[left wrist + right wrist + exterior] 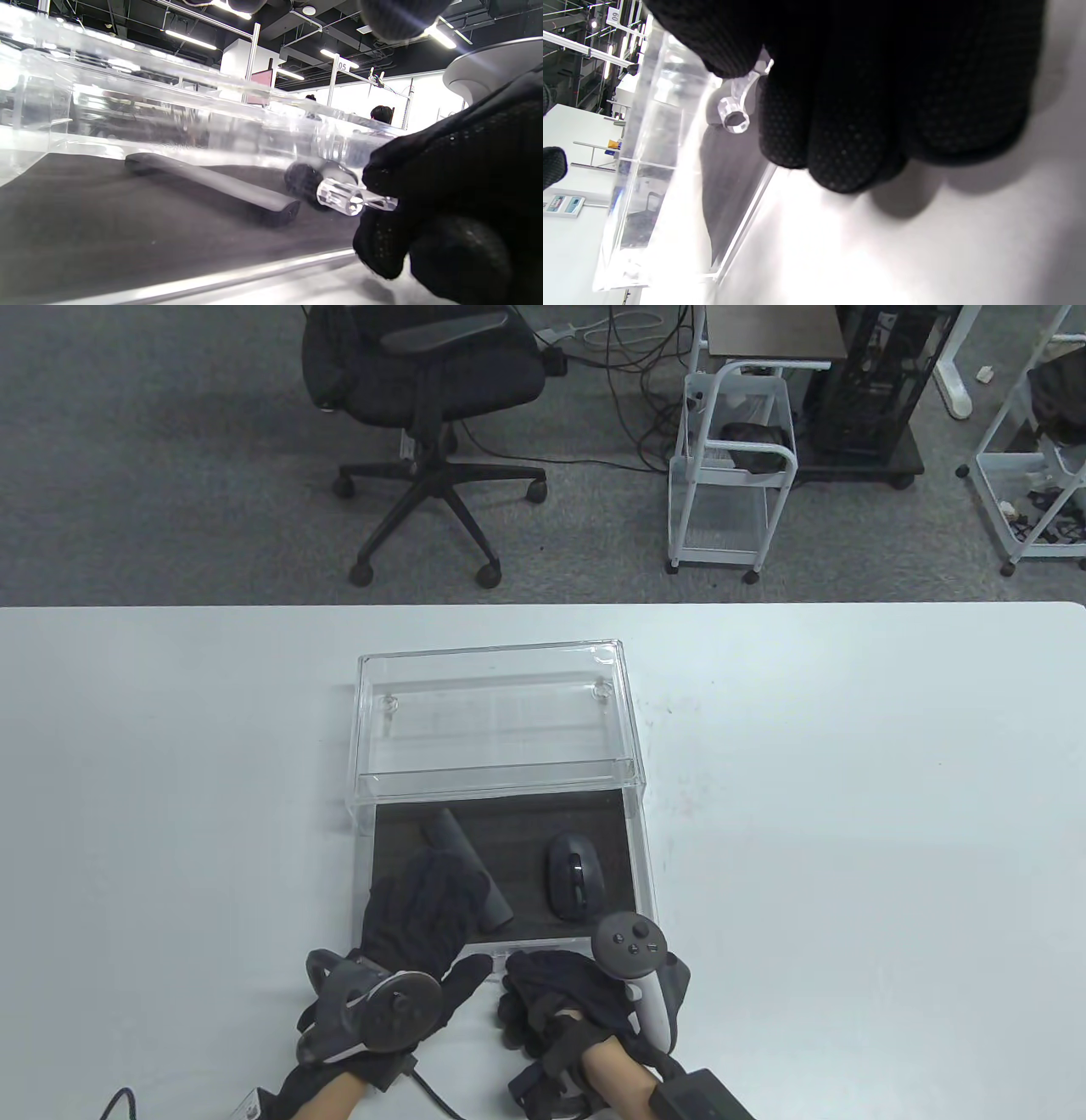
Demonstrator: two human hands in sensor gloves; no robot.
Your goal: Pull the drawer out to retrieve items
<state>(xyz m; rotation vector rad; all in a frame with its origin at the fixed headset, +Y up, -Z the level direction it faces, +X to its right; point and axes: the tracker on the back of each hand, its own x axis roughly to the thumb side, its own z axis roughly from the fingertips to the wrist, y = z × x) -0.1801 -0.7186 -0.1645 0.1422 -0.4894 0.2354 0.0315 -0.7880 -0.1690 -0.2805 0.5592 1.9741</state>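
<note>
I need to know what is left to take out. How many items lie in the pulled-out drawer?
2: a dark bar on the left, partly under the left hand, and a computer mouse on the right. The hand may hide more.

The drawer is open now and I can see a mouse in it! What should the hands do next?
Probably the left hand, already reaching into the open drawer, should close around the dark stick under its fingers and lift it out. The right hand grips the clear handle, steadying the drawer. The mouse can follow.
</note>
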